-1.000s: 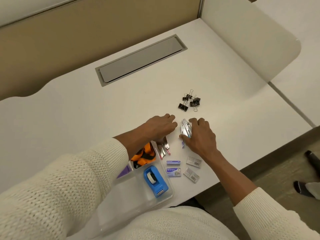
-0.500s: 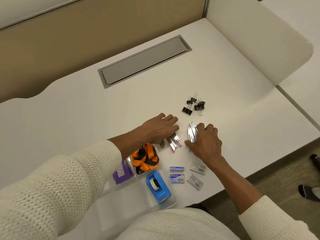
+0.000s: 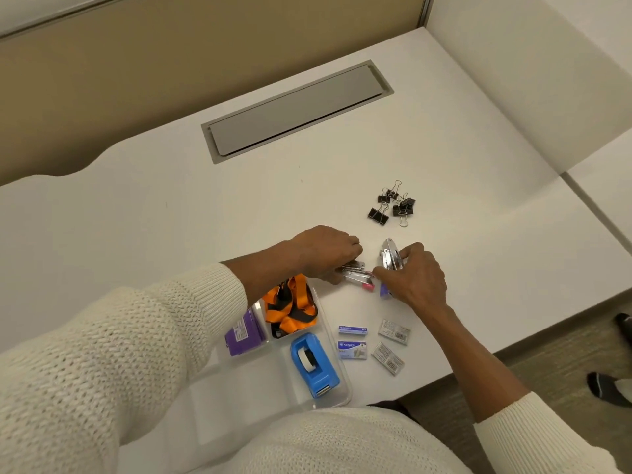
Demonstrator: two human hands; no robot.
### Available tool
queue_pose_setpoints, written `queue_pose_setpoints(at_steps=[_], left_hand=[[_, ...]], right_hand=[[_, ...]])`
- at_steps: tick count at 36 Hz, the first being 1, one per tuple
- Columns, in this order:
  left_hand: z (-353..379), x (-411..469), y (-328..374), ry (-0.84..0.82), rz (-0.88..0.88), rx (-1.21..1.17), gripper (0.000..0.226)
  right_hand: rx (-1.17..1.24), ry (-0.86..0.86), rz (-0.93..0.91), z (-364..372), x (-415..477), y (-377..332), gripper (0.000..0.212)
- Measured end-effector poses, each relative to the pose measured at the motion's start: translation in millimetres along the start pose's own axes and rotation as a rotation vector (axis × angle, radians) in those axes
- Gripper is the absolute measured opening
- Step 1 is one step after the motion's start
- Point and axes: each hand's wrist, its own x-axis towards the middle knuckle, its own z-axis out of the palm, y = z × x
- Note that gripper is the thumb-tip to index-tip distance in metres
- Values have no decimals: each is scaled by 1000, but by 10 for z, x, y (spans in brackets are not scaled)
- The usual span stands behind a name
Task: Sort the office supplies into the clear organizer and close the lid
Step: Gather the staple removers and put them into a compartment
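Curling around a bundle of silver staple removers (image 3: 390, 256), the fingers of your right hand (image 3: 415, 277) grasp it from the right; the bundle stands nearly upright, its long axis pointing away from you with the tip towards the binder clips (image 3: 393, 204). Your left hand (image 3: 325, 253) is clenched knuckles-up over a second bunch of silver removers (image 3: 355, 273), which lies flat with its long axis running left to right and a pink end (image 3: 368, 286) towards your right hand. Both forearms come in from cream knitted sleeves, the left crossing above the clear organizer (image 3: 343, 378).

Compared with half a second ago, your left hand has closed from a flat spread into a fist, and your right thumb has drawn in nearer the left bunch.

On the bench (image 3: 136, 234), the organizer sits at the near edge, lid open towards you. It holds an orange lanyard (image 3: 290, 307), a purple pack (image 3: 244, 333) and a blue tape dispenser (image 3: 313, 366) whose long axis runs roughly towards you. Four small staple boxes (image 3: 372, 343) lie just right of it.
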Motion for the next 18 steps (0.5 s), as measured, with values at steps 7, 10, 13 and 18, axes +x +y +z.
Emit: queue_pose_setpoints(at_steps=[7,10,13,18], left_hand=[[24,-177,17,136,-182,-335,41],[24,-344,38,195,-215,-443,45],[-36,-595,71,259,-273,-551,44],[-80,-1265,183,452,-419,-800,42]], right_hand=[[347,-78,110,-140,-59,32,51],[664,-183,182,-240,-102,-35,42],[774,-262,188,-334,-156,-136,33],[761,-294,84,-357,-292,-347,35]])
